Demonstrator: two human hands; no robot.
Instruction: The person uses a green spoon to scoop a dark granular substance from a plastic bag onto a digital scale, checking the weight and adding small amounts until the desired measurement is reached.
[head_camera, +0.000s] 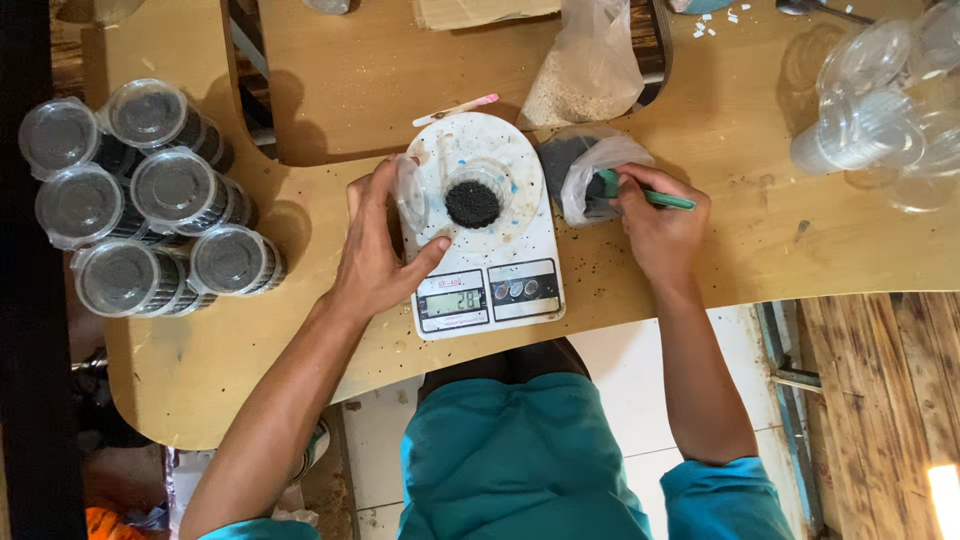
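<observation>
Small clear plastic cup, partly filled with dark granules, is seated on the round platter of a white digital kitchen scale, just right of the left hand. The cup stands upright, mouth upward, long axis vertical. Left hand fingers are spread, steadying the scale's edge and a clear lid. A green-handled scoop is pinched in the right hand, its handle lying horizontal and its tip in a clear bag of dark granules. Seven lidded, filled cups are stacked far left of the left hand; empty cups wait beyond the right hand, so filling appears partway complete.
</observation>
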